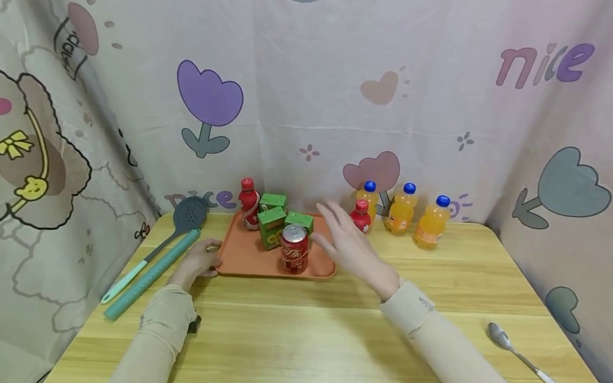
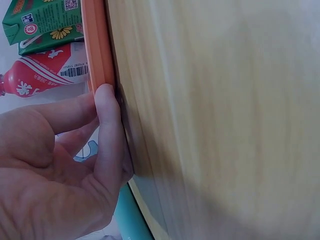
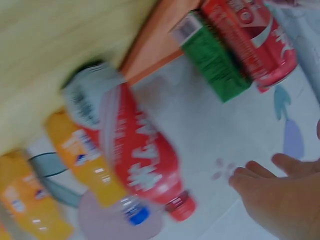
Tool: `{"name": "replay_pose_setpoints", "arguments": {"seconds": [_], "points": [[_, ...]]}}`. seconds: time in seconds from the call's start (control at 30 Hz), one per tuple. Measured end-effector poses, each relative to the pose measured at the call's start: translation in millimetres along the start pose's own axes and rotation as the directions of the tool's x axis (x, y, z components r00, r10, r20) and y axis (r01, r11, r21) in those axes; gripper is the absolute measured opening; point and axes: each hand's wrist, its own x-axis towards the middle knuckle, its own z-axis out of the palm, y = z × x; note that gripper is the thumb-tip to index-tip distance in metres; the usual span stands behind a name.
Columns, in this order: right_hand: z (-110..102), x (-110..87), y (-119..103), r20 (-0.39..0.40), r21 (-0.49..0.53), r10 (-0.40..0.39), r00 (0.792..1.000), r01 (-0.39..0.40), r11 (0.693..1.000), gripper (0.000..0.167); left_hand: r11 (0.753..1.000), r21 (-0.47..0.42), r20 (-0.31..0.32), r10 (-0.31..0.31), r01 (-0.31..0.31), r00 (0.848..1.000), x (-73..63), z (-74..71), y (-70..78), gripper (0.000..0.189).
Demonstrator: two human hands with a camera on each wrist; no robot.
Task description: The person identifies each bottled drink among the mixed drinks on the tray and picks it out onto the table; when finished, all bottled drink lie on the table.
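Observation:
My left hand [image 1: 200,260] pinches the left front corner of an orange tray [image 1: 243,258]; in the left wrist view its thumb and fingers meet at the tray rim [image 2: 97,47]. On the tray stand a red soda can [image 1: 294,253], several green drink cartons [image 1: 270,229] and a red-capped bottle [image 1: 249,208]. My right hand [image 1: 347,242] hovers over the tray's right side, fingers spread and holding nothing. Just beyond it, off the tray, stands another red-capped bottle [image 1: 360,214], partly hidden by that hand in the head view and seen fully in the right wrist view [image 3: 140,140].
Orange juice bottles with blue caps [image 1: 400,210] line the back right of the table [image 1: 296,345]. A slotted turner [image 1: 190,214] and a teal rod [image 1: 153,273] lie at the left. At the right lies a spoon [image 1: 534,367]. A printed curtain [image 1: 302,96] hangs behind.

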Motion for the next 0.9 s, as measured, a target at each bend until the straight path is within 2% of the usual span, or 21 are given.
{"name": "replay_pose_setpoints", "arguments": {"seconds": [0.1,0.23,0.4,0.57,0.9], "points": [[5.4,11.1,-11.7,0.067,-0.030,0.003,0.998,-0.001,1.000,0.074,1.000,0.003,-0.002,0.002,-0.002,1.000,-1.4,1.5,-0.8,0.057],[11.7,25.1,-21.8,0.106,-0.045,0.003,0.994,0.002,0.999,0.075,1.000,0.007,-0.005,0.005,-0.005,1.000,-2.3,2.0,-1.0,0.056],[18.0,40.0,-27.4,0.164,-0.048,0.014,0.986,-0.006,0.999,0.075,1.000,0.004,-0.010,-0.002,0.002,1.000,-0.3,0.4,-2.3,0.055],[23.0,55.3,-30.1,0.214,-0.095,0.007,0.977,0.013,0.995,0.075,1.000,-0.010,-0.020,-0.008,0.008,1.000,0.2,0.5,-2.0,0.055],[33.6,79.1,-41.9,0.306,-0.169,0.076,0.949,-0.025,0.985,0.082,1.000,-0.019,-0.023,-0.009,0.008,1.000,1.5,1.5,-3.2,0.056]]}}
